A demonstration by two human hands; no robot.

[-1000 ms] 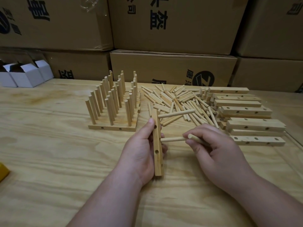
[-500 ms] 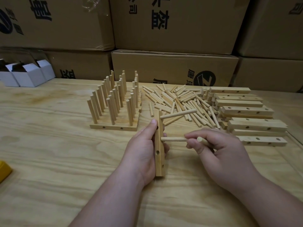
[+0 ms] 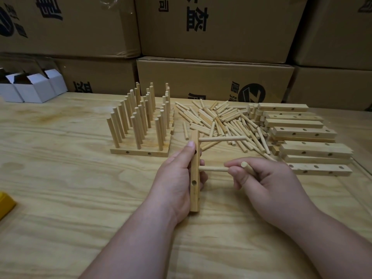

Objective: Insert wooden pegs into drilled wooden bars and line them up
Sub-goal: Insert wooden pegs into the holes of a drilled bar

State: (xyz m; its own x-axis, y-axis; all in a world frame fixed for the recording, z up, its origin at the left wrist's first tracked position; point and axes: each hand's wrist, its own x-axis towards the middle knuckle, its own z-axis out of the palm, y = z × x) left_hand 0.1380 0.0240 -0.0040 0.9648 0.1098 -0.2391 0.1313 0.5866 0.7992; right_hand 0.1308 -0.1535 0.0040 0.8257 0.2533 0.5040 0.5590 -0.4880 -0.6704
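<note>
My left hand (image 3: 177, 178) grips a drilled wooden bar (image 3: 195, 184) on edge, its length running away from me. One peg (image 3: 222, 139) sticks out of the bar's far hole toward the right. A second peg (image 3: 213, 169) sits in the middle hole, and the fingertips of my right hand (image 3: 267, 184) pinch its free end. That hand also holds a spare peg (image 3: 248, 168) in its fingers. The hole nearest me is empty. Finished bars with upright pegs (image 3: 141, 125) stand in rows behind my left hand.
A heap of loose pegs (image 3: 219, 121) lies mid-table. Stacked empty drilled bars (image 3: 302, 135) sit at the right. Cardboard cartons (image 3: 213, 81) wall the back. Small white boxes (image 3: 32, 87) stand far left, and a yellow object (image 3: 5, 202) lies at the left edge.
The right hand has pushed the second peg into the bar's middle hole. The bar and left hand have barely moved.
</note>
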